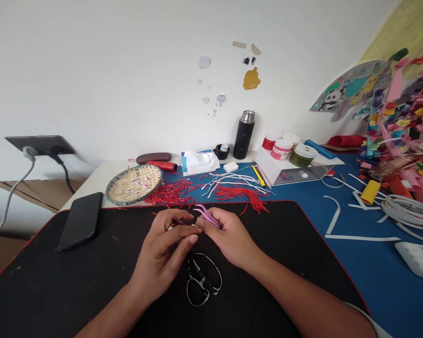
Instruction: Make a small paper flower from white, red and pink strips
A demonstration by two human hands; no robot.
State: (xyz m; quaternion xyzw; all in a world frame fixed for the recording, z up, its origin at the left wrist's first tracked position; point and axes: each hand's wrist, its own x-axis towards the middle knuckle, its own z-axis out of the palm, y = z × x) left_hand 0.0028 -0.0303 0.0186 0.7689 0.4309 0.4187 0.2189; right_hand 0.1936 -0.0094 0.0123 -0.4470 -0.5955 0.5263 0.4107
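Observation:
My left hand [169, 241] is closed, its fingertips meeting those of my right hand above the black mat. A bit of red and white shows among its fingers, too small and hidden to name. My right hand [229, 237] is wrapped round purple tweezers [207, 216], whose tips point up and left. Its thumb and finger also pinch at a tiny white piece. Just below both hands lie scissors [216, 274] with black-and-white speckled handles; the left hand hides their blades. Behind the hands are piles of cut red cords [171, 191] and white cords [232, 179].
A woven basket [134, 186] with small red-white pieces stands back left, near a phone [80, 220]. Behind are a red thread spool [162, 165], tissues [200, 162], a black flask [244, 136] and paint jars [281, 149] on a box. Coiled white strips [409, 211] lie right.

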